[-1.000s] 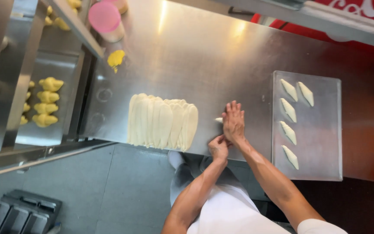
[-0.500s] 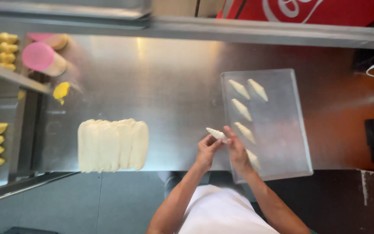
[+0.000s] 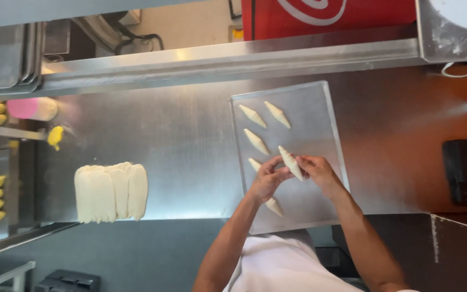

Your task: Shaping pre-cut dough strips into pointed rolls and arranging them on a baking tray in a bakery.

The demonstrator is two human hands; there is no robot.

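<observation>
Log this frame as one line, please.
left hand + right hand: hold rolled dough piece | over baking tray | dough sheets left

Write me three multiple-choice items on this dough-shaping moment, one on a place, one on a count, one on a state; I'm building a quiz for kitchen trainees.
1. Where does the stack of flat dough pieces lie?
A. On the baking tray
B. On the steel counter, apart from the tray
C. On the upper shelf

2. How many rolled dough pieces rest on the baking tray, not counting the one in hand?
A. Two
B. Five
C. Nine

3. How is the rolled dough piece above the tray held?
A. Between both hands
B. By one hand alone
C. By no hand, lying loose

Answers:
1 B: the stack sits on bare steel, clear of the tray.
2 B: five lie there, two partly hidden by the left hand.
3 A: left hand and right hand both grip it.
</observation>
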